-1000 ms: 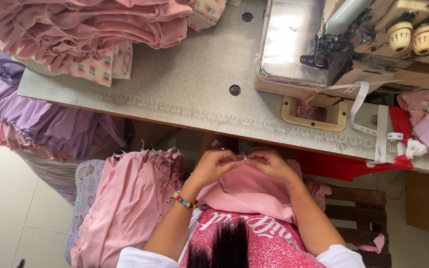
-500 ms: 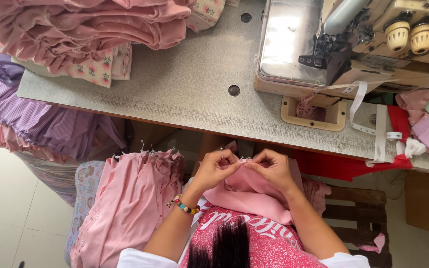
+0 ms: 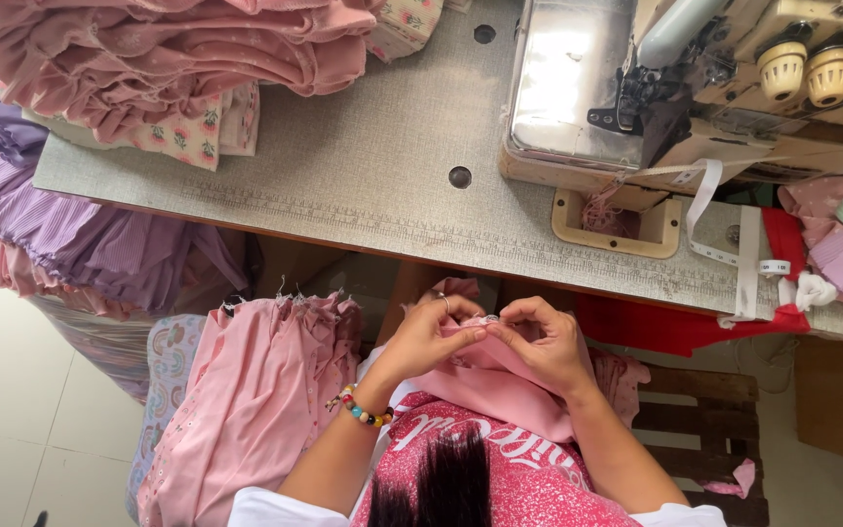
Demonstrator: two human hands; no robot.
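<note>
My left hand (image 3: 431, 337) and my right hand (image 3: 541, 342) meet over my lap, below the table's front edge. Both pinch the top edge of a pink garment piece (image 3: 500, 385) that drapes down onto my lap. The fingertips of the two hands almost touch at a small pale bit of the fabric. A beaded bracelet (image 3: 361, 411) circles my left wrist. The sewing machine (image 3: 695, 78) stands on the grey table (image 3: 363, 176) at the upper right, well away from both hands.
A heap of pink garments (image 3: 178, 54) lies on the table's left. Purple fabric (image 3: 80, 234) hangs off the left edge. More pink garments (image 3: 246, 400) hang beside my left arm. White tape (image 3: 724, 234) and pink scraps (image 3: 841, 244) sit at right.
Both hands have lifted the pink fabric's edge a little and drawn their fingertips closer together. Nothing else has moved.
</note>
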